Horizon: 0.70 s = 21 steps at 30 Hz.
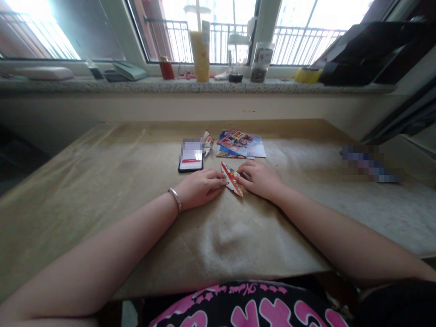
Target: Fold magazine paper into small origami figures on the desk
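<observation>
A small piece of folded paper (231, 180), printed in red, white and orange, lies on the table between my hands, its long side slanting down to the right. From the left, my left hand (203, 187), with a silver bangle (175, 200) on the wrist, has its bent fingertips on the paper's edge. My right hand (260, 179) grips the other side between thumb and curled fingers. Just beyond my left hand lies a phone (190, 156) with a lit screen, partly blurred. Another folded paper piece (208, 143) rests against the phone's right side.
Colourful printed booklets (241, 144) are stacked behind my hands on the brown table cover (102, 181). At the right lies a blurred-out printed item (369, 164). The windowsill (163, 86) beyond carries a tall yellow-filled cup (200, 54), a red bottle (166, 68) and clear containers.
</observation>
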{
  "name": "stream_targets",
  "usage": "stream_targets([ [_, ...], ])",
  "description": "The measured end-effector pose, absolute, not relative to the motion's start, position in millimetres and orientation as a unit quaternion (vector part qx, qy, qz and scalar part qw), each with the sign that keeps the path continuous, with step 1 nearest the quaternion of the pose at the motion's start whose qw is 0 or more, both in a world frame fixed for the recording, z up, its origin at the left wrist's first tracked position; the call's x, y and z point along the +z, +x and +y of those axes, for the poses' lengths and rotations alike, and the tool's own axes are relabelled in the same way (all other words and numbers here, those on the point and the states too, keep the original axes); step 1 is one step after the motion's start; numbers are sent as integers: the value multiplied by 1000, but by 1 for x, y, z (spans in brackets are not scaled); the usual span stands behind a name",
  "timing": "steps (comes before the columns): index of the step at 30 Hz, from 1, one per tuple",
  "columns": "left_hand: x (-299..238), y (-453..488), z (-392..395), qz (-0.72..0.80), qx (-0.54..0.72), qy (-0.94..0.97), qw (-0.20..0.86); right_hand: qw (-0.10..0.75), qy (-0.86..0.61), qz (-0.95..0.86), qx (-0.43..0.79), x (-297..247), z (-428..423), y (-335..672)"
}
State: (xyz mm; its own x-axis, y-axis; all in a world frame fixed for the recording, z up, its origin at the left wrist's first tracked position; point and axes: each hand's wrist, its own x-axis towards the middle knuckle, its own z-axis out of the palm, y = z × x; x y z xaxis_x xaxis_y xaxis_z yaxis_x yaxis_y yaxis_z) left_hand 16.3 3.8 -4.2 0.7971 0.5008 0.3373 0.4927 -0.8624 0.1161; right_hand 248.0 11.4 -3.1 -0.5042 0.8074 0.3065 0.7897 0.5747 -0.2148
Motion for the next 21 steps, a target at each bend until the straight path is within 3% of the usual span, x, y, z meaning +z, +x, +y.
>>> stream_targets([
  [10,-6,17,6,246,180,952,35,324,-479,-771,267,-17,18,240],
  [17,-10,16,8,229,184,955,31,369,-472,-721,348,-18,16,238],
  [21,-9,15,7,235,181,955,28,399,-491,-699,332,-17,19,240],
])
